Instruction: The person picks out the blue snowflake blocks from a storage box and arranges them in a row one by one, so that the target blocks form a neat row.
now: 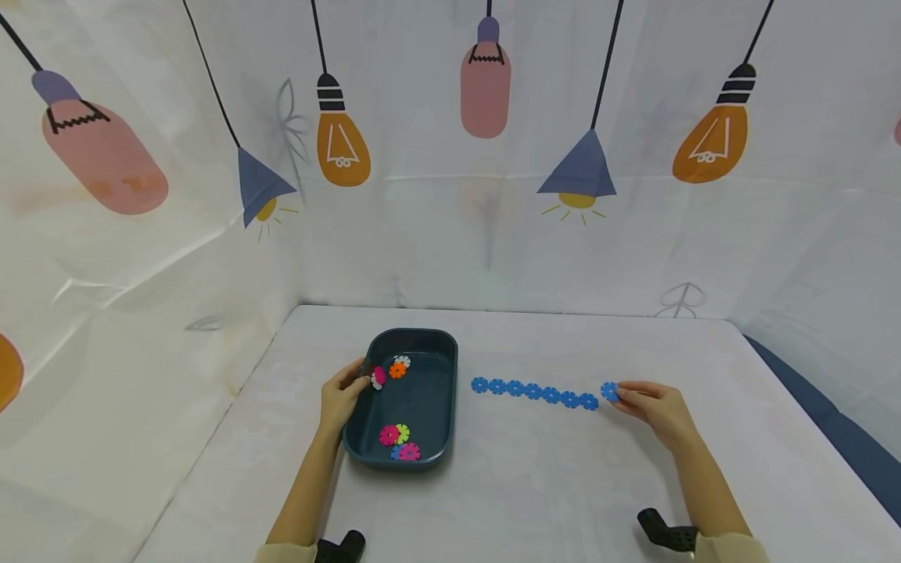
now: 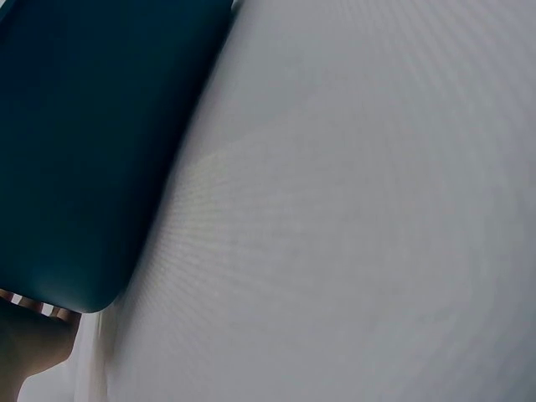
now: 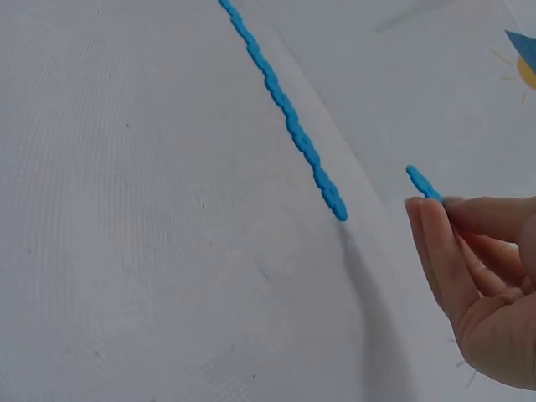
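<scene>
My left hand grips the left rim of a dark teal rectangular tray, its thumb at the inner edge. In the left wrist view the tray's side fills the upper left, and only part of the hand shows below it. Between thumb and fingertips, my right hand pinches a blue flower-shaped plastic disc. That disc appears edge-on in the right wrist view. Just left of it, a row of several blue flower discs lies on the table, a small gap apart from the held one.
Inside the tray are small groups of coloured flower discs: orange and white, pink and white, and pink with yellow and blue. The white table meets a white curtain printed with lamps at the back.
</scene>
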